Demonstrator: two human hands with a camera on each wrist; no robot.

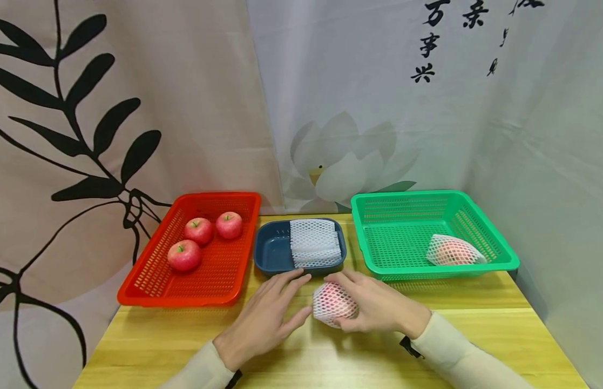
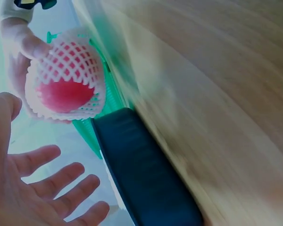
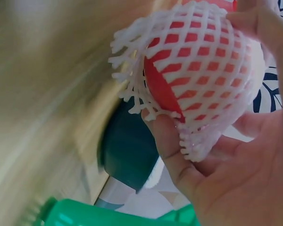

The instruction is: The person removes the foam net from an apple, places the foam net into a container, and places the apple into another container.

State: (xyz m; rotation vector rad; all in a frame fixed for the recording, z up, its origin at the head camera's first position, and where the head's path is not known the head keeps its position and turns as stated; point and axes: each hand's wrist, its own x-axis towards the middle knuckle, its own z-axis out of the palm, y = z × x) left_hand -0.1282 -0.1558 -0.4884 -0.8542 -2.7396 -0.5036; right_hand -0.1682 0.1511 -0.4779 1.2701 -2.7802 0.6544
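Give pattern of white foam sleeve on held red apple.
White foam sleeve: diamond mesh, clearest in the right wrist view.

White diamond-mesh netting (image 1: 332,302) covers a red apple (image 2: 65,97); the left basket (image 1: 218,281) is red, right basket (image 1: 393,237) green, tray (image 1: 273,251) dark blue, counter (image 1: 311,367) yellow.

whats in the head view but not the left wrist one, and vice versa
Only head: the red basket with three bare apples, and the netted apple in the green basket.
Only left wrist: the palm of the left hand, and a bare red patch of the held apple at the opening of its foam net.
Both: the left hand, the right hand holding that apple, the dark tray, green basket and wooden table.
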